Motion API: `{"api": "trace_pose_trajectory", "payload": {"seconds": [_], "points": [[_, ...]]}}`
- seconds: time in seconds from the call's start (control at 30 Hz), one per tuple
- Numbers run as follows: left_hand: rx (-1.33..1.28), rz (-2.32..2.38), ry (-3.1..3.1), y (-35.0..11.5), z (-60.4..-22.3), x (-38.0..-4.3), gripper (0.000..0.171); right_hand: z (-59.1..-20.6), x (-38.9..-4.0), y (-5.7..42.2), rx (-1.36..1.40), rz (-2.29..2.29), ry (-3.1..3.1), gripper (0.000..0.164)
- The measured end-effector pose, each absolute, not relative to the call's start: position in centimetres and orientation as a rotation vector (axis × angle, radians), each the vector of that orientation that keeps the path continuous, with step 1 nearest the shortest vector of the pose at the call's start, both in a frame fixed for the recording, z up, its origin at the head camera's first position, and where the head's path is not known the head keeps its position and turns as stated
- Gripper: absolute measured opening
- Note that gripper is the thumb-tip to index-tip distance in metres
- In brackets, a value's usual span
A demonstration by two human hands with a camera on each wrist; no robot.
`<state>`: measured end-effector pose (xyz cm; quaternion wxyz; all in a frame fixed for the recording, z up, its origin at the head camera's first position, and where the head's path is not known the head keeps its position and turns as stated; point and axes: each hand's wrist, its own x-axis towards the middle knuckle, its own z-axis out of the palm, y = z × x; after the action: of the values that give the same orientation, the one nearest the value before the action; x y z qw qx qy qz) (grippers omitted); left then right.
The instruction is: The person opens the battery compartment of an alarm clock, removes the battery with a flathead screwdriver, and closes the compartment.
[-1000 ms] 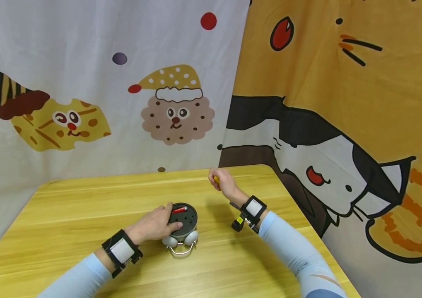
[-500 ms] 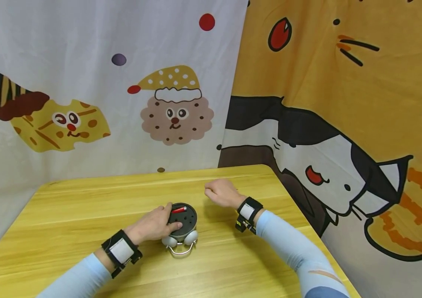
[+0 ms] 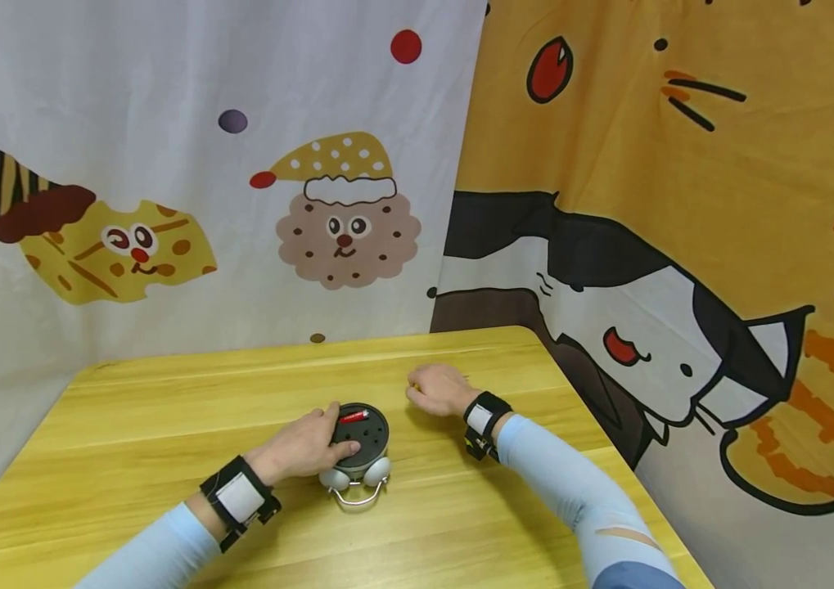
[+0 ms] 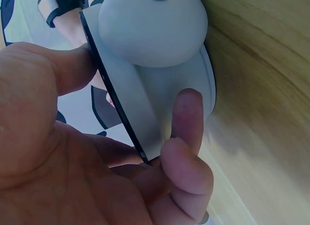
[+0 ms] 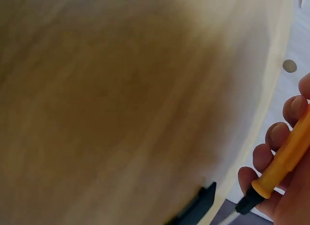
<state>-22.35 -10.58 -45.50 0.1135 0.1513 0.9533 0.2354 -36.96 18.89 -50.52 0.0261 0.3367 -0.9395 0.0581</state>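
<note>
A twin-bell alarm clock (image 3: 362, 442) is on the table with its black back turned up and its bells and wire handle towards me. In that back, a red battery (image 3: 353, 416) lies in an uncovered slot. My left hand (image 3: 300, 444) grips the clock's left side, thumb on the back; in the left wrist view its fingers curl against the pale casing (image 4: 160, 99). To the right of the clock and beyond it, my right hand (image 3: 437, 389) holds a screwdriver (image 5: 286, 157) by its orange handle. The screwdriver's tip is out of view.
Near the screwdriver, a small dark piece (image 5: 196, 208) shows in the right wrist view; its kind is unclear. The wooden table (image 3: 188, 409) ends at a far edge against a printed curtain (image 3: 166, 327).
My right hand has come down and slightly towards me with the screwdriver, turning so its back faces up. The left hand and the clock have stayed in place.
</note>
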Motion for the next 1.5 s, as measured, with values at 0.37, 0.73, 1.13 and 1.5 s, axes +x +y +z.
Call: {"api": "trace_pose_trajectory", "payload": {"seconds": [0.37, 0.73, 1.13, 1.5], "points": [[0.45, 0.681, 2.804, -10.5, -45.5, -22.4, 0.097, -51.3, -37.3, 17.8, 1.026, 0.021, -2.924, 0.026], [0.435, 0.677, 2.801, -10.6, -45.8, -22.4, 0.095, -50.0, -36.8, 18.0, 1.074, -0.006, -2.97, 0.017], [0.462, 0.676, 2.81, -10.6, -45.5, -22.3, 0.095, -49.0, -36.4, 18.6, 1.06, 0.037, -3.031, 0.018], [0.458, 0.686, 2.801, -10.6, -45.5, -22.2, 0.095, -48.2, -35.9, 18.8, 1.067, 0.049, -3.05, 0.021]]}}
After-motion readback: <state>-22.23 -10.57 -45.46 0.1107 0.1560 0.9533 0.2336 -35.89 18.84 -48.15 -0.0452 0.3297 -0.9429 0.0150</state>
